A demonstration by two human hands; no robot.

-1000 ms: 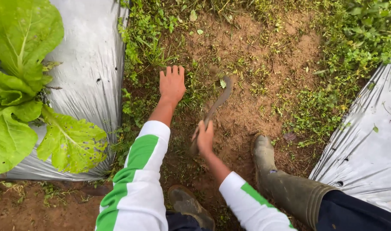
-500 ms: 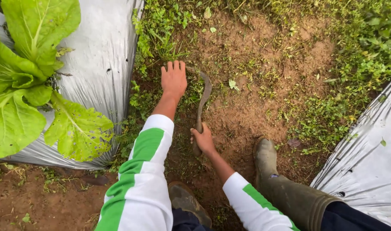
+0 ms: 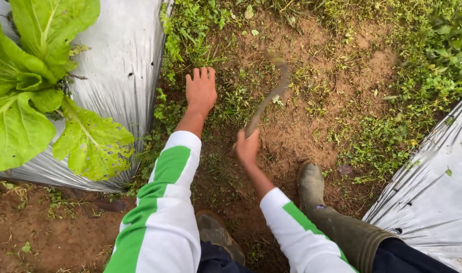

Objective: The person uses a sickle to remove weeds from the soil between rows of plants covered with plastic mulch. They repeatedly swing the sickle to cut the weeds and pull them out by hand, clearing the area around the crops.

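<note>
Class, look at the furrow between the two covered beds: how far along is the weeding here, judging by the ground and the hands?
Done: bare soil shows mid-furrow. In hand: the right hand grips a curved sickle, blurred; the left hand rests on low weeds. Left: green weeds along both plastic sheets.

Your sleeves: both arms wear long white sleeves, each with a broad green stripe running lengthwise, white cuffs ending at the wrist. Left hand [image 3: 201, 91] and right hand [image 3: 247, 147] are bare, no gloves. Dark navy trousers, tucked into the boot top on the right. Olive-green rubber boots [image 3: 337, 218], tall-shafted, rounded toes, smeared with mud; the left boot shows only its toe.
</note>
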